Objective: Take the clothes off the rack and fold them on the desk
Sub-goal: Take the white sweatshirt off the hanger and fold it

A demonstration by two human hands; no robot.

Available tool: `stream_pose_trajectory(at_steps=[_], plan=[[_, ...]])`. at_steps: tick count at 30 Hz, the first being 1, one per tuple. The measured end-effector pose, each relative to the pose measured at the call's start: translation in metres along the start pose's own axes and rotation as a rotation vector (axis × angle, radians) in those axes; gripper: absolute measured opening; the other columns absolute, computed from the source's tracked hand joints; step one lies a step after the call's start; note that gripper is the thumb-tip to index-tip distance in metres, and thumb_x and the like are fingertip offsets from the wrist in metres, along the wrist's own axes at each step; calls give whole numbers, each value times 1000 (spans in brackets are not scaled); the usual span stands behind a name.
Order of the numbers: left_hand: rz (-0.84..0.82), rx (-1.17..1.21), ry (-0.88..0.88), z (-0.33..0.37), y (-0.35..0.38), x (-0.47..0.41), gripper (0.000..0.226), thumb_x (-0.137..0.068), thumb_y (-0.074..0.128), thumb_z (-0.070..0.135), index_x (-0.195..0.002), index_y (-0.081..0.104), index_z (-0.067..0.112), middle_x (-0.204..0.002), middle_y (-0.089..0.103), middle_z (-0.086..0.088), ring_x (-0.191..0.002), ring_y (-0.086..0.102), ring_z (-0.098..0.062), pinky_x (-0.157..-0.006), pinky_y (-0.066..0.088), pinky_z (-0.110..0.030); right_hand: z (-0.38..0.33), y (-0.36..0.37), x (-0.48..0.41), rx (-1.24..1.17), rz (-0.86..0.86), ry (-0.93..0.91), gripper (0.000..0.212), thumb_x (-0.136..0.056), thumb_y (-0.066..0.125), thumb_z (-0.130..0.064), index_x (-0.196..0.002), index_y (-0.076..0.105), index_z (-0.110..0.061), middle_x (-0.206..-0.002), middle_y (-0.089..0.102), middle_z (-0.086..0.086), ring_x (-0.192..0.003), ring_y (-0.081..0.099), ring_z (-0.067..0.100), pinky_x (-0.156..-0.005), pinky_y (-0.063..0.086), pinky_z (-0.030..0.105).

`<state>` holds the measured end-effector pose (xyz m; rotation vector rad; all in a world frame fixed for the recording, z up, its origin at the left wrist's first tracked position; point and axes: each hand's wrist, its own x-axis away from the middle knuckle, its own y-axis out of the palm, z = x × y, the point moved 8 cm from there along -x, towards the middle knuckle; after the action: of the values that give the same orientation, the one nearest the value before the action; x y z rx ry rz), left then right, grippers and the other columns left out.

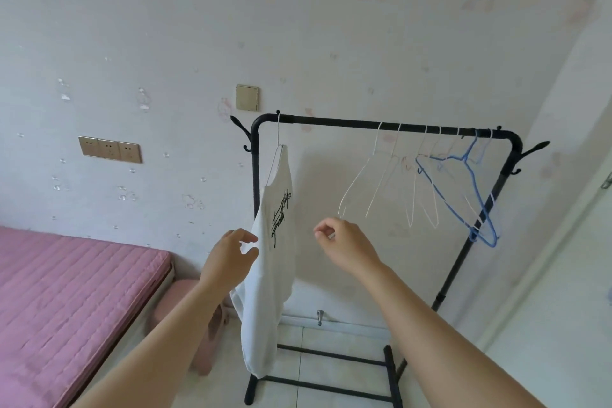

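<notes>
A white shirt (271, 275) with black script lettering hangs from a thin white hanger (277, 142) at the left end of the black clothes rack (364, 124). My left hand (228, 258) is at the shirt's left edge, thumb and fingers spread and touching the cloth. My right hand (344, 243) hovers to the right of the shirt with fingers loosely curled and nothing in it. The desk is out of view.
Several bare white hangers (390, 175) and a blue hanger (463, 182) hang on the rack's right half. A bed with a pink mattress (66, 291) is at the left, a pink stool (202, 325) beside it. A white door (563, 275) is at the right.
</notes>
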<state>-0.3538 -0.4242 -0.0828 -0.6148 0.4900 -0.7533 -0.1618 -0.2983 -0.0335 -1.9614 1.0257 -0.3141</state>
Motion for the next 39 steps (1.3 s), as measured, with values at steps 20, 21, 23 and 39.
stream_pose_trajectory(at_steps=[20,21,23,39], plan=[[-220,247,-25,-46,44,-248,46,-101,30,14,-148,27,16,-92,47,20,-98,48,-16,-74,38,-25,-34,58,-281,-133,57,127,34,-101,36,-16,-132,49,-12,-134,52,4,-118,50,17,-83,34,20],[-249,249,-22,-47,50,-253,48,-101,31,13,-149,25,18,-94,47,21,-100,48,-15,-75,39,-23,-32,62,-290,-154,51,136,35,-100,39,-18,-134,48,-11,-135,52,5,-119,50,18,-84,34,20],[-321,287,-52,-53,68,-265,51,-100,31,12,-150,25,21,-127,52,9,-122,47,-17,-98,40,-27,-28,72,-311,-203,20,150,41,-99,44,-26,-137,44,-11,-137,51,5,-121,50,18,-88,36,23],[-578,400,-10,-36,136,-325,25,-98,48,21,-120,59,25,-117,61,7,-93,60,-9,-77,49,-24,-9,74,-371,-247,285,194,24,-98,48,-33,-112,60,-18,-77,54,-10,-66,51,1,-59,36,13]])
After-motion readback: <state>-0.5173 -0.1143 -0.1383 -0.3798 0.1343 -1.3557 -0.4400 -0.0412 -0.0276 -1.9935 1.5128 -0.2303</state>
